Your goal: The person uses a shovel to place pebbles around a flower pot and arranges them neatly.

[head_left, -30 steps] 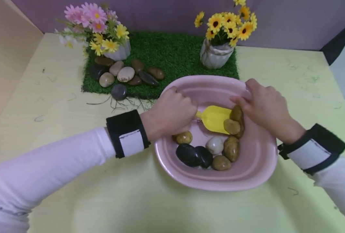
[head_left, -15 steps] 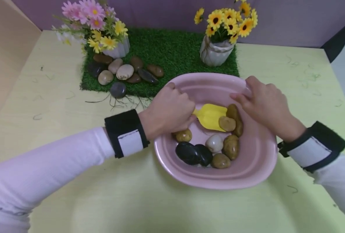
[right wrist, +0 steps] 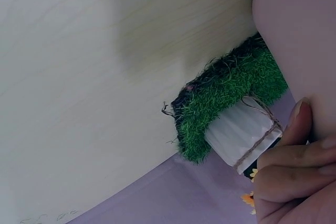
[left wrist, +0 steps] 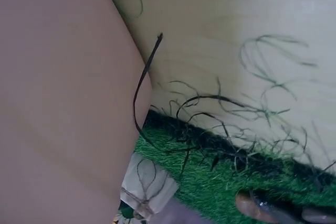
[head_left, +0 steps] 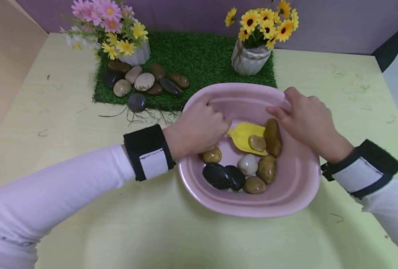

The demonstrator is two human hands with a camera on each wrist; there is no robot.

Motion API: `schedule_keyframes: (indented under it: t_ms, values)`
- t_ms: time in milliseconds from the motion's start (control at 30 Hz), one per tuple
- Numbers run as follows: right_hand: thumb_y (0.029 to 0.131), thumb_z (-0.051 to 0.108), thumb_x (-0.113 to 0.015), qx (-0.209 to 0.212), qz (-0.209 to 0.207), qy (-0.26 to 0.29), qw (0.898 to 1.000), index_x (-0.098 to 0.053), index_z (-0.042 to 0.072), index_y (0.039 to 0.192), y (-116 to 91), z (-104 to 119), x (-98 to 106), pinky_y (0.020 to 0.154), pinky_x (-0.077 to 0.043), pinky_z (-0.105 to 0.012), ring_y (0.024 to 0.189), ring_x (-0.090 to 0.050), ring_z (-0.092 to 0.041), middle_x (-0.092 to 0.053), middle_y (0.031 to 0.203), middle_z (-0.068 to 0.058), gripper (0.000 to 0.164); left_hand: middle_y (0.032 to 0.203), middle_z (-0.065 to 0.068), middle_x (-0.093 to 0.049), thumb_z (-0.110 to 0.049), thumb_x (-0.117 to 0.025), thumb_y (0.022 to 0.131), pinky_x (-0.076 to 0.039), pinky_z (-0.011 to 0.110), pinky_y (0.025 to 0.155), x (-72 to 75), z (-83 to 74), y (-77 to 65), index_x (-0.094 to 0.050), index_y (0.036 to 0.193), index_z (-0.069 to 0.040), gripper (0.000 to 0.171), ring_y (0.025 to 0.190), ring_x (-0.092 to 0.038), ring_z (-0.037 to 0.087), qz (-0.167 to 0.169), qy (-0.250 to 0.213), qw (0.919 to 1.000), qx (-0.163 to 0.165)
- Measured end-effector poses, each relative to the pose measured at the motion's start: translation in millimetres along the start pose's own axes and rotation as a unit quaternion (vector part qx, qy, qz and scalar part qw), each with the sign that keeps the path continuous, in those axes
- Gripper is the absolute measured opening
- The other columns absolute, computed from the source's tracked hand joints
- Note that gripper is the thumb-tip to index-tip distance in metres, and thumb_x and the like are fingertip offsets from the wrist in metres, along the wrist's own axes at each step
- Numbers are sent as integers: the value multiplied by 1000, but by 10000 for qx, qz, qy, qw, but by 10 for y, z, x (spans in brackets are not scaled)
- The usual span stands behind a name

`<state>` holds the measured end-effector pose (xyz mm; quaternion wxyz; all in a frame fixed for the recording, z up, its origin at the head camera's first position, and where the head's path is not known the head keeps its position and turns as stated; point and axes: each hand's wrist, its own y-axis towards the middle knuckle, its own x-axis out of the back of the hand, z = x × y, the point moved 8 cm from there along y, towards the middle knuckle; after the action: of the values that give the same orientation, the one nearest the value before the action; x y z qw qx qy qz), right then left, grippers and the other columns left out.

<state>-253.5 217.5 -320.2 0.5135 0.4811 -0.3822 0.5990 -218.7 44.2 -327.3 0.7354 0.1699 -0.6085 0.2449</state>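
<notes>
In the head view my left hand [head_left: 199, 125] grips the handle of a yellow toy shovel [head_left: 244, 132], its blade low inside a pink basin [head_left: 249, 211]. A small tan stone [head_left: 257, 143] lies on the blade. Right at the blade's tip, a long brown stone [head_left: 272, 138] leans along the basin's right side. My right hand [head_left: 304, 116] holds the basin's upper right rim, thumb inside. Also in the basin are a white stone [head_left: 247, 164], dark stones [head_left: 216, 175] and several brownish ones. Neither wrist view shows the shovel.
Behind the basin lies a green turf mat [head_left: 199, 56] with a pile of stones [head_left: 145, 82] on its left. A pot of pink and yellow flowers [head_left: 136, 54] and a pot of sunflowers [head_left: 250, 59] stand on it. Loose grass strands [left wrist: 220, 108] litter the table.
The shovel drew back a little to the left, then forward again to the right. The small tan stone has shifted from the long brown stone's edge farther onto the blade. The right hand keeps its hold.
</notes>
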Motion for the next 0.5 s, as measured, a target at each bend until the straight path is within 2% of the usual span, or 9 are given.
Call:
schedule_keyframes:
  t_ms: [67, 133, 233, 300, 500]
  values:
    - [98, 46, -54, -11, 27, 24, 10000, -49, 0, 101, -1, -5, -3, 40, -36, -35, 49, -48, -27, -45, 64, -14, 46, 82, 5, -72, -24, -49, 101, -49, 44, 99, 2, 2, 5, -69, 109, -8, 27, 76, -68, 22, -29, 127, 9999, 43]
    - [99, 47, -53, -35, 57, 29, 10000, -49, 0, 102, 0, -10, -7, 40, -36, -35, 50, -49, -27, -45, 64, -14, 47, 80, 5, -70, -20, -47, 101, -55, 38, 83, 2, -2, 11, -68, 111, -7, 27, 71, -66, 20, -16, 127, 9999, -24]
    - [99, 47, -53, -76, 94, 28, 9999, -49, 0, 102, -2, -21, -14, 40, -36, -35, 50, -49, -28, -45, 65, -14, 47, 78, 4, -68, -17, -47, 100, -54, 32, 61, 0, -2, 18, -66, 112, -5, 25, 65, -63, 18, 59, -129, 9998, -145]
    - [98, 46, -54, -73, 80, 28, 9999, -48, 1, 101, -4, -25, -14, 41, -36, -35, 50, -48, -28, -44, 64, -14, 46, 79, 4, -68, -14, -49, 98, -54, 31, 60, 7, 8, 22, -66, 111, -5, 23, 65, -63, 17, 57, -297, 9994, -138]
    - [98, 45, -55, -25, 24, 6, 10000, -48, 2, 99, 2, -17, -10, 42, -33, -35, 51, -46, -28, -41, 63, -12, 44, 84, 3, -69, -9, -53, 95, -55, 32, 64, 28, 59, 7, -66, 114, -8, 23, 71, -64, 17, -27, -612, 9979, 217]
